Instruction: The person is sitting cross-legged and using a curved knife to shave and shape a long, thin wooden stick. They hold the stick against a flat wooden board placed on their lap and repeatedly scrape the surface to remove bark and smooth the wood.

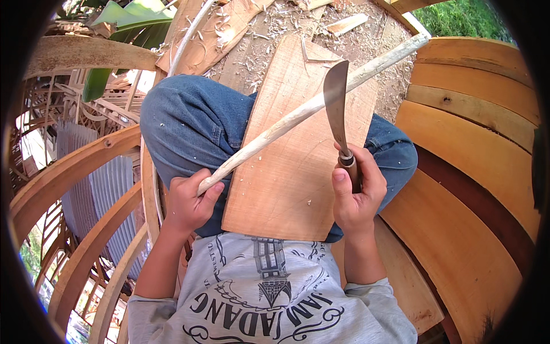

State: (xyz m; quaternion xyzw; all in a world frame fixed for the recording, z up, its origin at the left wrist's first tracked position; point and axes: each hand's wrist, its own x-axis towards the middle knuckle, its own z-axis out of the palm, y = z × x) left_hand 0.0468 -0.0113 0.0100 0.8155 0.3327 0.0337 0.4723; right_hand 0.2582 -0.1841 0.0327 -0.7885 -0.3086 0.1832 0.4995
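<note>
My left hand (188, 202) grips the near end of a long pale peeled stick (312, 105), which runs up and to the right across a flat wooden board (286, 178) lying on my lap. My right hand (356, 192) holds the brown wooden handle of a curved-bladed knife (336, 103). Its blade points up and away from me and crosses the stick near the board's upper right part. My knees in blue jeans (195, 123) stick out from under the board on both sides.
Curved wooden planks (470, 189) form a stepped bench at the right. Bent wooden ribs (74, 166) arc at the left, with corrugated metal sheets (109, 183) below them. Wood shavings and offcuts (275, 23) litter the ground ahead. A green leaf (132, 23) lies top left.
</note>
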